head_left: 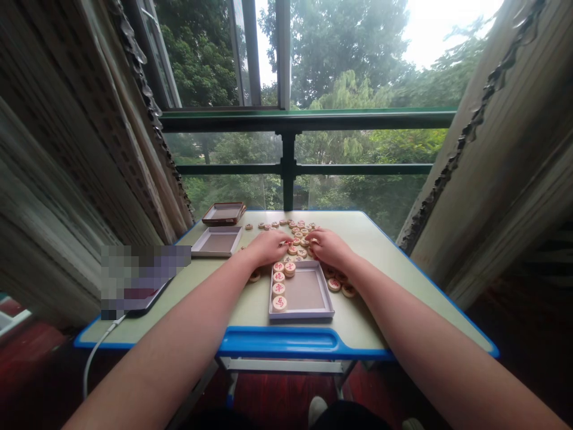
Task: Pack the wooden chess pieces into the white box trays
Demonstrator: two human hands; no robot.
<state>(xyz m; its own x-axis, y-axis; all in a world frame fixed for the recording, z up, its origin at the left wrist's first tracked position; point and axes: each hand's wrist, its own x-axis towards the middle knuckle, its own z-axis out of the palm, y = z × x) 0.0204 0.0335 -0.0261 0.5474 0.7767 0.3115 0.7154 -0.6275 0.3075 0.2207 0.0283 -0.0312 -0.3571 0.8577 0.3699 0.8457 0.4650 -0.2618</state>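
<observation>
Loose pieces [292,250]: round, flat, marked with characters; grouped on the desk [380,257] beyond the near box, with a scattered row farther out toward the window.
Left hand [270,246]: over the left side of the group, fingers bent down to the pieces.
Right hand [330,246]: opposite, fingertips at the right side of the group.
Grip: from where I stand I cannot tell, for either hand, whether a piece is pinched or only touched.
Near box [302,315]: shallow, open; four pieces line its left wall, and another spot beside the far one carries what looks like a stack. Its floor shows on the right.
Hands at the pieces: the step in hand appears to be picking through the group.
Reach toward the box: a next move in that direction calls for a secure pinch and a lift above the far wall.
Forearms: pieces lie close by on both sides of the box; keep sleeveless arms high.
Desk edges: blue rim; the molded groove [280,341] runs before the box. Desk surface shows broadly to the right.
Left side: a pale box [218,245] and a brown box [224,213] limit sideways room.
</observation>
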